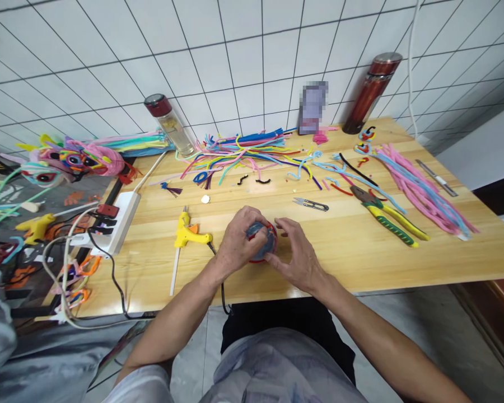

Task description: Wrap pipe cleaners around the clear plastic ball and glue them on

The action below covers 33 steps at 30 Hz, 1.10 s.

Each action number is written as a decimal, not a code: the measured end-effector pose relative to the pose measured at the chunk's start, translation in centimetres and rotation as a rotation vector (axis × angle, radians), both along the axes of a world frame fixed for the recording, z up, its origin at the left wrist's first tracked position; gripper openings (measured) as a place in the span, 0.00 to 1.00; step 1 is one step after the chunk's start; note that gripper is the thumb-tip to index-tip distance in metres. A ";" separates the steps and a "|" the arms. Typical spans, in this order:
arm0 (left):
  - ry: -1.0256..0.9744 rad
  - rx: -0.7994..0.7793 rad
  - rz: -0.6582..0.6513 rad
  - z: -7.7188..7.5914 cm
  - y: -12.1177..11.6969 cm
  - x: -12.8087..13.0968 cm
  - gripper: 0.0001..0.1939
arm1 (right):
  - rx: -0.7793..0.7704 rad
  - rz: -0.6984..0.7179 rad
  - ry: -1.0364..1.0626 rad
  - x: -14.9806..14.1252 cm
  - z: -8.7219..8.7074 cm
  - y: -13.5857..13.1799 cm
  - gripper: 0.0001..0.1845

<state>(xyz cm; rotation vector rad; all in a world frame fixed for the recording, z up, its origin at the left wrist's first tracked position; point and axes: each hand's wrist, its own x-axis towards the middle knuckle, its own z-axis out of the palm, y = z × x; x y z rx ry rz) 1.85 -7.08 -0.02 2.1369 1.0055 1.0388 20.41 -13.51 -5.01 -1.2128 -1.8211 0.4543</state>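
Round blue piece [271, 244] is looking part-built: body and red edging showing, remaining work unclear. Left hand [238, 239] is grasping it from 9 o'clock, thumb across top; right hand [297, 256] is curving half-open at 3, contact unclear, so it's sitting between both hands. Glue gun [186, 236] is lying at 9, snips [309, 203] at 2, loose fuzzy stems [247, 146] spreading at 12.

A pale grey shirt [273, 358], washed with blurry bluish-mauve patterning, rounds out over the front! Its 1 visible sleeve [145, 386] is short and loose, black legwear [285, 319] shows past the hem, and both forearms [185, 305] are bare!
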 end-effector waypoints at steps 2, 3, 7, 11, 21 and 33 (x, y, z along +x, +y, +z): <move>-0.001 -0.005 0.001 0.0 0.0 0.0 0.11 | 0.006 0.029 -0.026 0.0 0.2 0.0 0.36; -0.004 -0.012 0.002 0.1 -0.1 0.0 0.11 | 0.007 0.040 -0.035 0.1 0.4 0.1 0.34; -0.046 -0.113 -0.026 0.3 -0.1 -0.4 0.06 | 0.005 0.049 -0.018 0.0 0.6 0.1 0.34; -0.165 -0.280 -0.046 0.8 0.3 -1.3 0.14 | -0.001 0.045 -0.005 0.0 0.5 0.2 0.32; -0.120 -0.255 -0.083 1.0 -0.5 -2.5 0.10 | -0.019 0.060 0.021 0.2 0.0 0.5 0.31; -0.358 -0.487 -0.185 -0.4 -0.6 -3.3 0.14 | -0.061 0.076 0.054 -0.1 0.3 0.7 0.30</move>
